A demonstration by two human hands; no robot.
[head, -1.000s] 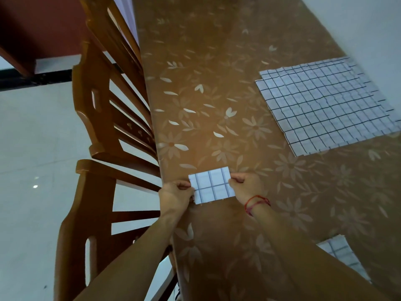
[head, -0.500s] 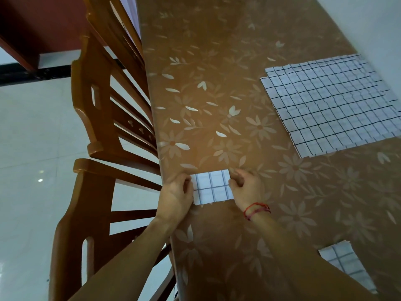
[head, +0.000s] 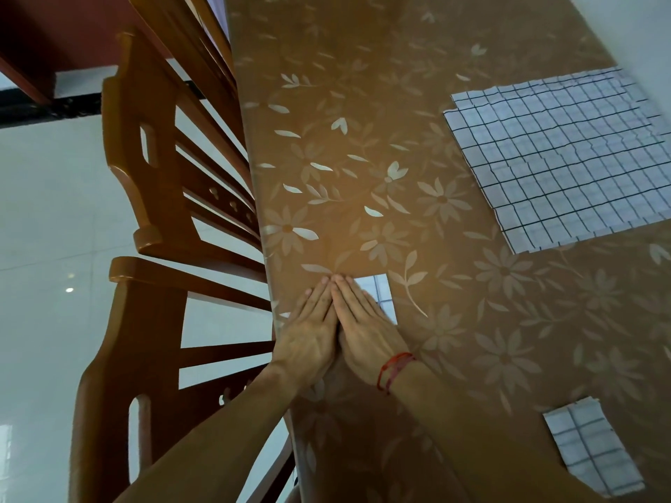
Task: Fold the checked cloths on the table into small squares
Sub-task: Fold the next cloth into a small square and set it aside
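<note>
A small folded white checked cloth [head: 379,292] lies near the table's left edge, mostly hidden under my hands. My left hand [head: 310,332] and my right hand [head: 363,328] lie flat side by side on it, fingers straight and pressing down. Only the cloth's far right corner shows. A red string circles my right wrist. A stack of unfolded checked cloths [head: 566,157] lies spread out at the far right. A folded checked cloth [head: 588,455] rests at the near right.
The table [head: 363,103] has a glossy brown top with a pale flower pattern. Two wooden chairs [head: 152,197] stand along its left edge, over a pale tiled floor. A white wall runs along the table's far right side.
My hands have let go of the small cloth's side edges, come together over it, and now press flat on top of it.
</note>
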